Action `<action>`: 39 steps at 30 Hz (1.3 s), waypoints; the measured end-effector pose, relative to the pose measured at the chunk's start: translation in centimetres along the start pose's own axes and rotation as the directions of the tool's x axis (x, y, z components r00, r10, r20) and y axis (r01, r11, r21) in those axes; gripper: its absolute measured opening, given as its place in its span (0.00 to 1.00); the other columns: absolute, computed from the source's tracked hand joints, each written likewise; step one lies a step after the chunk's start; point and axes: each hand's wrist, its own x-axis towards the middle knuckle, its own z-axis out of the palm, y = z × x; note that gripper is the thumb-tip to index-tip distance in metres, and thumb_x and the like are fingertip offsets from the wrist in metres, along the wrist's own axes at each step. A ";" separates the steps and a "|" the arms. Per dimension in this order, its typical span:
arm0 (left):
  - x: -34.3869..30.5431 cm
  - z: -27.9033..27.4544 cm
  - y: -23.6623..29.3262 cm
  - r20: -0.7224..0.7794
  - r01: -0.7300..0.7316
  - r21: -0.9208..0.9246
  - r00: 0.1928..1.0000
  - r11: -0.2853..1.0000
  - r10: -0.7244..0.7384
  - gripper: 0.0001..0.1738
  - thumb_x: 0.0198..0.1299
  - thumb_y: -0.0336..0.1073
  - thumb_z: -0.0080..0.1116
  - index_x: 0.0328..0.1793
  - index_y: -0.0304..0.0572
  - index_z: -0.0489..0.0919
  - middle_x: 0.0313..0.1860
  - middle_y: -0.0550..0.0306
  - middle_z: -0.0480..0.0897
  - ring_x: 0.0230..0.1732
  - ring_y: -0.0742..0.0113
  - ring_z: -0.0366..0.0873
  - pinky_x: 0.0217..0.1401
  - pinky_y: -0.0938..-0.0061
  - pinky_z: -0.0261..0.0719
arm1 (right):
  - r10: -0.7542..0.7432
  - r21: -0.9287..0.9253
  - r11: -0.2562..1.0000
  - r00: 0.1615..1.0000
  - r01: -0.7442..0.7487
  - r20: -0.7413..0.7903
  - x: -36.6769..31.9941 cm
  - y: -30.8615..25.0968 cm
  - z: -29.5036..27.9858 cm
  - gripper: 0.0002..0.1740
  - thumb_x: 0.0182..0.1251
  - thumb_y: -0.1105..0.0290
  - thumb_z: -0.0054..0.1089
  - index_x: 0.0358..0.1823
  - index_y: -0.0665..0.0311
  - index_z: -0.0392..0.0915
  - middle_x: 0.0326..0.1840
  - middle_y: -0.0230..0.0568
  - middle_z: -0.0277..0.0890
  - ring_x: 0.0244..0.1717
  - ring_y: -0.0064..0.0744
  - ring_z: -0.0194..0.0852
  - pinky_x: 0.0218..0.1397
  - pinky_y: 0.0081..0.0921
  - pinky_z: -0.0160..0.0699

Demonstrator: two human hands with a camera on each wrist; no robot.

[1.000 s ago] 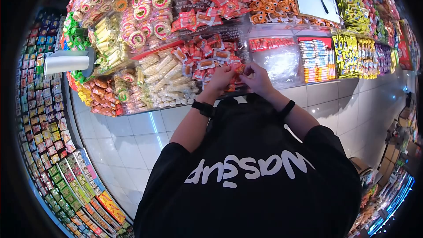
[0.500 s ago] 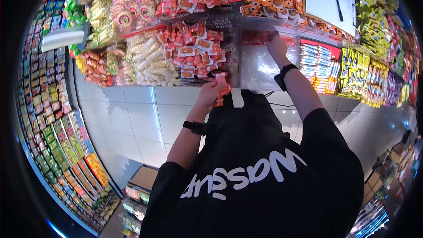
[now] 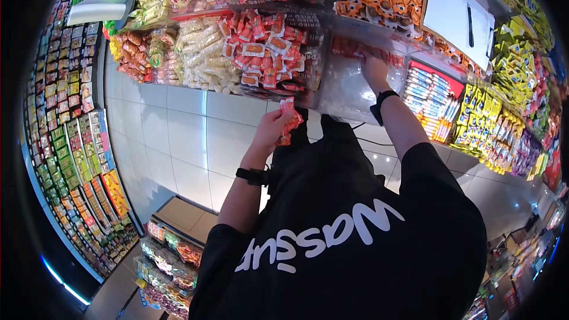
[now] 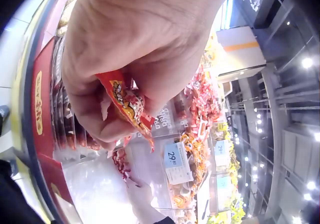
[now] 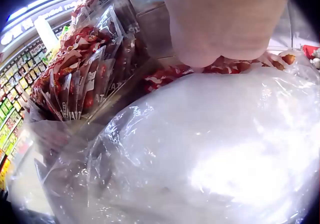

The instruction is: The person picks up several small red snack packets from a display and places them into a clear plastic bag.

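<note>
My left hand [image 3: 269, 129] pinches a few red snack packets [image 3: 288, 112] in front of the display's near edge. In the left wrist view, the thumb and curled fingers close round a red and yellow packet [image 4: 122, 99]. My right hand [image 3: 374, 71] reaches into a compartment, its fingertips at a row of small red packets [image 3: 394, 58] along the back. A clear plastic bag [image 5: 210, 129] fills the front of that compartment, below the hand. In the right wrist view the fingertips are hidden, and I cannot tell whether they grip a packet.
Left of the compartment lies a heap of red-wrapped snacks [image 3: 255, 44]. Blue and white sticks [image 3: 430, 92] and yellow packets [image 3: 477, 106] stand to the right. A clipboard [image 3: 456, 9] with a black pen [image 3: 470, 25] rests behind. Tiled floor [image 3: 186, 136] lies before the display.
The hands were together at the packets a second ago. The right hand has since moved right into the compartment, while the left has drawn back toward the body with its packets.
</note>
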 end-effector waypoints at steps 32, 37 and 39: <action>0.8 4.4 1.9 0.174 -0.101 0.372 0.984 0.923 0.037 0.15 0.61 0.38 0.63 0.46 0.31 0.84 0.37 0.59 0.85 0.39 0.76 0.79 0.46 0.79 0.76 | 0.489 0.468 0.693 0.835 -0.548 0.253 1.7 5.0 -1.6 0.23 0.56 0.54 0.68 0.46 0.64 0.81 0.39 0.44 0.84 0.44 0.40 0.83 0.47 0.34 0.80; 0.6 3.8 1.0 0.145 -0.072 0.315 0.989 0.946 0.027 0.15 0.61 0.38 0.63 0.47 0.31 0.84 0.37 0.59 0.85 0.38 0.76 0.79 0.45 0.79 0.76 | 0.527 0.237 0.800 0.834 -0.551 0.161 1.4 4.8 0.4 0.30 0.61 0.41 0.56 0.48 0.61 0.79 0.45 0.49 0.83 0.50 0.52 0.81 0.53 0.44 0.76; 0.3 3.6 1.0 0.138 -0.077 0.318 0.990 0.945 0.034 0.15 0.61 0.38 0.63 0.47 0.31 0.84 0.36 0.60 0.85 0.38 0.76 0.79 0.45 0.79 0.76 | 0.520 0.145 0.827 0.837 -0.543 0.169 1.5 4.4 0.6 0.29 0.63 0.40 0.53 0.49 0.60 0.78 0.47 0.49 0.82 0.50 0.53 0.80 0.53 0.44 0.76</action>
